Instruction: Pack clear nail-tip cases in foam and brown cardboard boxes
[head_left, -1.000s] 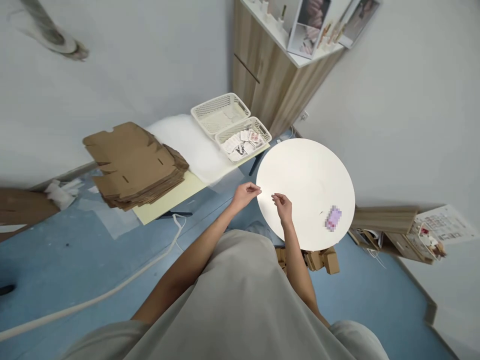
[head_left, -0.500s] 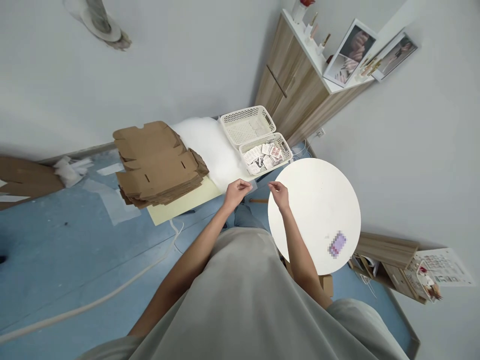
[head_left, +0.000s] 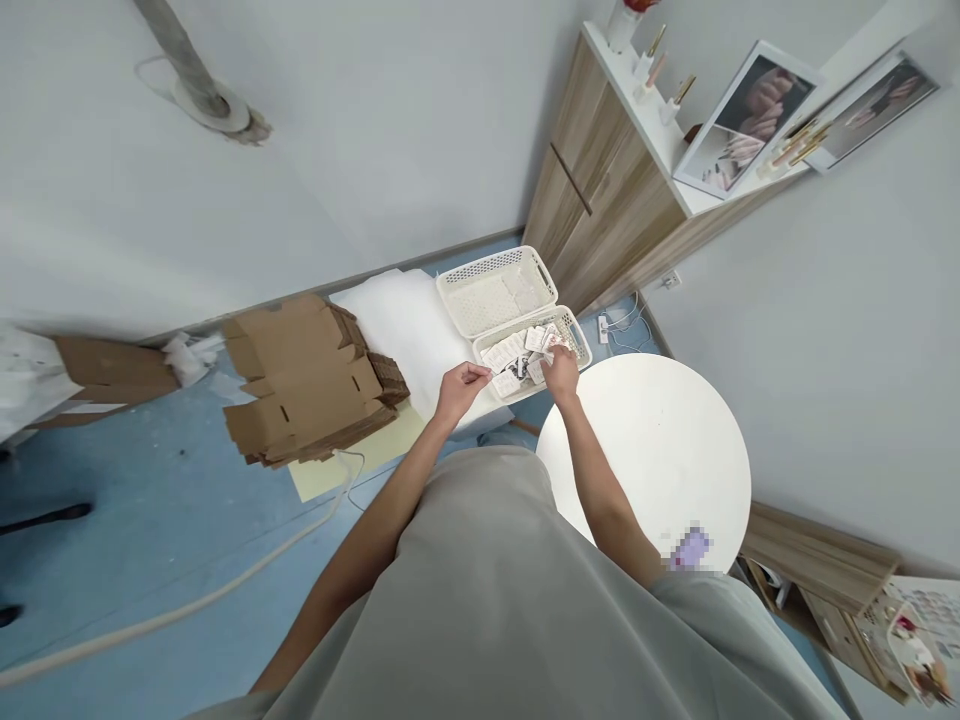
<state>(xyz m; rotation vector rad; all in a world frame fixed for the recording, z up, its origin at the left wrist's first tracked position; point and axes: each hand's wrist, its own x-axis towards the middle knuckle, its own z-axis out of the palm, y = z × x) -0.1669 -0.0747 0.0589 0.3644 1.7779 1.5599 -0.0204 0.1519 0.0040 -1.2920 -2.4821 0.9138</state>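
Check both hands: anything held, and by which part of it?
Can't tell. Left hand: fingertips pinched, contents too small to make out. Right hand: fingers at the packets in the basket, grip on one unclear.

The baskets (head_left: 486, 303) look smooth plastic, the cartons (head_left: 319, 395) matt cardboard.

No words, brands or numbers can be read. The small cards (head_left: 504, 352) in the front basket (head_left: 583, 345) bear print, some of it dark and some reddish, too small to make out. The sheet (head_left: 930, 603) at the lower right edge of the view carries rows of small marks, also illegible. A blank-looking white strip (head_left: 94, 408) lies across the brown box (head_left: 120, 375) at the left; any lettering there cannot be told.
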